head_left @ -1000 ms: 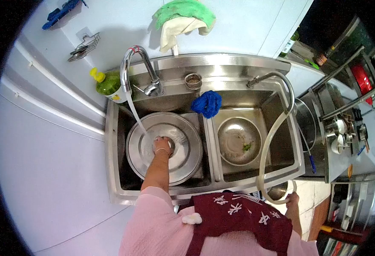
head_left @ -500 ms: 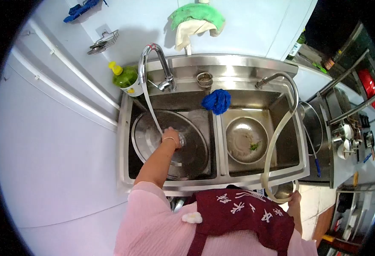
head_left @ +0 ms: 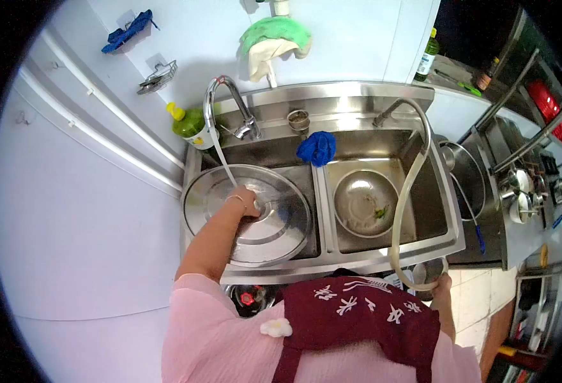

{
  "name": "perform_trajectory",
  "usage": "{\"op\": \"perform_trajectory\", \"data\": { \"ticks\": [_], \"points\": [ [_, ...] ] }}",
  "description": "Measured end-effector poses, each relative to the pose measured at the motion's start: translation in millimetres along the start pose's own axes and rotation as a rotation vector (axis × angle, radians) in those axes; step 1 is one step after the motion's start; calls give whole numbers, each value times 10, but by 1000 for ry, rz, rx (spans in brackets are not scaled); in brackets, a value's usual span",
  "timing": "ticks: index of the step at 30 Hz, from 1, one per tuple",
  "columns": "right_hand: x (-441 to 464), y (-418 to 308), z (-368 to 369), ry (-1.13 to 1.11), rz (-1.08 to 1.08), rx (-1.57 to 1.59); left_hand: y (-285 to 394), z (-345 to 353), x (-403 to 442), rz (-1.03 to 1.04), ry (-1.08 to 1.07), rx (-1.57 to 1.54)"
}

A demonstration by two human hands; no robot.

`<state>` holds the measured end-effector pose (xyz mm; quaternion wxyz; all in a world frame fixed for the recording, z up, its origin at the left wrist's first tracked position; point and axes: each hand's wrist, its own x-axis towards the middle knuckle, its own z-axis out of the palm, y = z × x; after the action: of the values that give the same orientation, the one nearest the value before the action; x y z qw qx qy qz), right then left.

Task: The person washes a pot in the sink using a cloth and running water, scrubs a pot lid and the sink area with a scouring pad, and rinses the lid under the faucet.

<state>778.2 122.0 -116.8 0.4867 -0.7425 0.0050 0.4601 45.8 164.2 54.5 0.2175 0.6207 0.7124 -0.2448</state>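
Note:
My left hand (head_left: pixel 248 202) is closed around the knob of a large round metal lid (head_left: pixel 274 239) over the left sink basin. The lid overlaps the basin's left and front edges. From the curved faucet (head_left: pixel 220 96), a whitish line runs down to the lid beside my hand; I cannot tell whether it is water or a tube. Low at the right, my right hand (head_left: pixel 444 285) is closed at the lower end of a pale hose (head_left: pixel 399 236), partly hidden. This hose comes from the second faucet (head_left: pixel 415 105). A metal bowl (head_left: pixel 426 270) shows behind the hose's loop.
In the right basin lies a metal bowl (head_left: pixel 357 201) with green scraps. A blue cloth (head_left: pixel 317 148) hangs on the divider. A green soap bottle (head_left: pixel 191 124) stands behind the left corner. Right of the sink are a large pot (head_left: pixel 469 182) and a metal rack (head_left: pixel 517 137).
My left hand has lifted the lid, which now looks larger and brighter and reaches over the sink's front edge. My right hand stays at the hose. The view has shifted slightly.

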Motion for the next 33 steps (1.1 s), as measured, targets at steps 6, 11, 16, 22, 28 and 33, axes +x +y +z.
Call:
{"op": "perform_trajectory", "data": {
  "ticks": [6, 11, 16, 22, 28, 33],
  "points": [
    [11, -15, -18, -47, 27, -47, -190, -34, -69, 106, 55, -159],
    [-40, -40, 57, 0, 21, 72, -236, -70, -196, 188, 134, -210],
    [421, 34, -34, -164, -58, -40, -167, -222, -490, 204, 122, -463],
    [465, 372, -294, -83, -74, 114, 108, -331, -582, 113, 45, -531],
    [-287, 103, -173, 109, 27, 39, -112, -129, -221, 23, 6, -628],
    [-237, 220, -249, 124, 39, -6, -230, 78, -82, 96, 143, -912]
  ]
}}
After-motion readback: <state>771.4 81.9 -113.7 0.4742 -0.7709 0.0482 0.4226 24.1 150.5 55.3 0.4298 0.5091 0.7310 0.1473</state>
